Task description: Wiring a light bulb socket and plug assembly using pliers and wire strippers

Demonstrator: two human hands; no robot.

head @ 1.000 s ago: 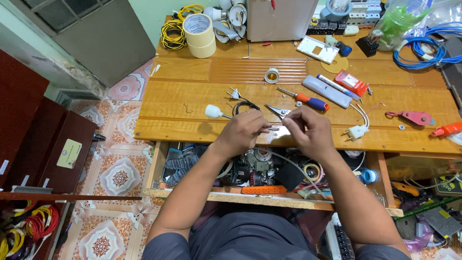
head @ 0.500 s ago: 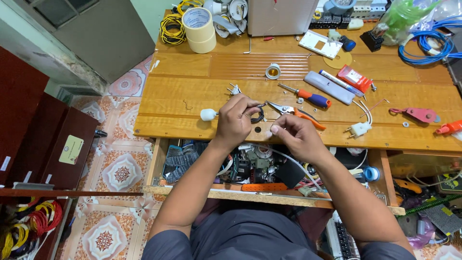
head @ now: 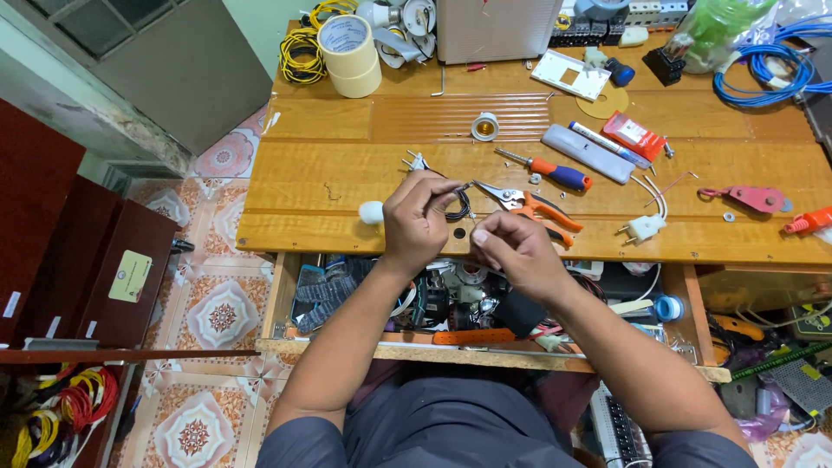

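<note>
At the near edge of the wooden bench (head: 329, 186), my left hand (head: 420, 217) pinches a coiled black wire (head: 459, 206) by its far-right end. My right hand (head: 516, 251) is closed, fingertips together just right of it; whether it holds anything, I cannot tell.

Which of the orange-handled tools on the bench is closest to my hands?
The orange-handled pliers, lying just beyond the right hand with jaws pointing toward the left hand. The orange-handled screwdriver lies farther back, and the orange tool sits at the bench's right edge.
</note>
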